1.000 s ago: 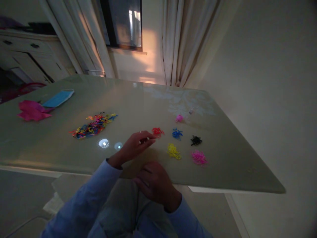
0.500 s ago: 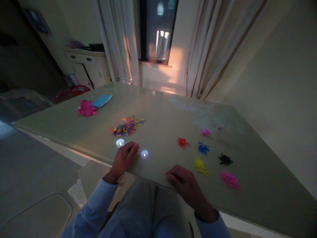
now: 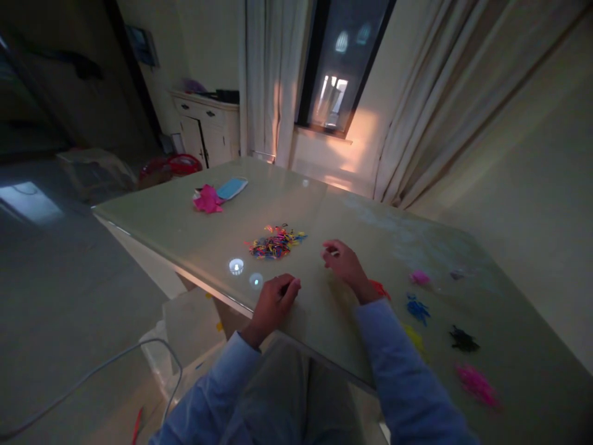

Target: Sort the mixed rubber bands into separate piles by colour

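A mixed pile of small coloured loops (image 3: 274, 243), perhaps rubber bands or clips, lies mid-table. My right hand (image 3: 343, 266) hovers to the right of that pile with its fingers bent and a little apart; nothing shows in it. Near the table's front edge rests my left hand (image 3: 274, 304), curled closed with no object visible. Single-colour heaps lie to the right: red (image 3: 380, 289) and yellow (image 3: 416, 340), both partly hidden by my right arm, then blue (image 3: 417, 309), black (image 3: 463, 339) and pink (image 3: 477, 384).
Crumpled pink paper (image 3: 208, 199) and a blue face mask (image 3: 232, 188) lie at the table's (image 3: 157, 216) far left. A small pink lump (image 3: 419, 277) and a clear scrap (image 3: 457, 274) sit at right. Bright light reflections show left of my left hand.
My right hand has reached forward and left from the table's front edge towards the mixed pile. The left hand stays closed near the edge. The view has turned left.
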Demonstrator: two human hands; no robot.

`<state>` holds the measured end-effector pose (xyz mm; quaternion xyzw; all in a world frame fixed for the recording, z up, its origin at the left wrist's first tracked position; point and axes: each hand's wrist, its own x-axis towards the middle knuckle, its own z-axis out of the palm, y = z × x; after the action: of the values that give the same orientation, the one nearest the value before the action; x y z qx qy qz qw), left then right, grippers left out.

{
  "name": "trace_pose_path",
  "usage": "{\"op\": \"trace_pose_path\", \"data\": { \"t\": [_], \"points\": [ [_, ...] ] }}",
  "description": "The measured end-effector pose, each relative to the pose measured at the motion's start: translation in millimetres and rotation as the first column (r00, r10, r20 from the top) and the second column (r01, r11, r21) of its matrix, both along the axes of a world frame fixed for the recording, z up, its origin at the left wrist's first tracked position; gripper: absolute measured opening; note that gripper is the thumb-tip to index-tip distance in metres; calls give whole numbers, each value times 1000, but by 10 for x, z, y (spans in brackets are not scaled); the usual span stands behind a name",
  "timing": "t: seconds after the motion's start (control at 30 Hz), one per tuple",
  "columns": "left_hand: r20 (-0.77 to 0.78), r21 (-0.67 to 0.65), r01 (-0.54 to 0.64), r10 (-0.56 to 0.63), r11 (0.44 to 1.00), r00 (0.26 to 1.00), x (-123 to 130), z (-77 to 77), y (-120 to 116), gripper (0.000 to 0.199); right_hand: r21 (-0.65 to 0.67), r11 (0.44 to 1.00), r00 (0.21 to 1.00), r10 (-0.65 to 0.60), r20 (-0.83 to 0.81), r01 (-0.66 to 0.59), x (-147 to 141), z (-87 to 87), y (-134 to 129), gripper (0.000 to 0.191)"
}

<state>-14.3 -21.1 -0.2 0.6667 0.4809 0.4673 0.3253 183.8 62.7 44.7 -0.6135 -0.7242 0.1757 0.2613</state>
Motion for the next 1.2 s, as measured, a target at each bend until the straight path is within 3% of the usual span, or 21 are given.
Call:
{"op": "trace_pose_path", "data": {
  "t": [0.17, 0.33, 0.73, 1.2],
  "points": [
    [41, -3, -22, 22, 1000, 999, 8, -3, 18, 39, 20, 999, 972, 29, 233, -35, -360, 32, 720, 33],
    [73, -24, -37, 39, 999, 997, 20, -6, 26, 38, -60, 992, 884, 127, 451, -112, -461, 21, 1037, 28],
    [91, -48, -37, 41, 998, 995, 28, -20, 45, 39, -146, 967, 693, 253, 675, -211, -538, 137, 1072, 31],
    [94, -56, -58, 63, 997, 994, 26, 7, 39, 38, -117, 964, 683, 253, 685, -240, -488, 39, 1019, 32]
  ]
}}
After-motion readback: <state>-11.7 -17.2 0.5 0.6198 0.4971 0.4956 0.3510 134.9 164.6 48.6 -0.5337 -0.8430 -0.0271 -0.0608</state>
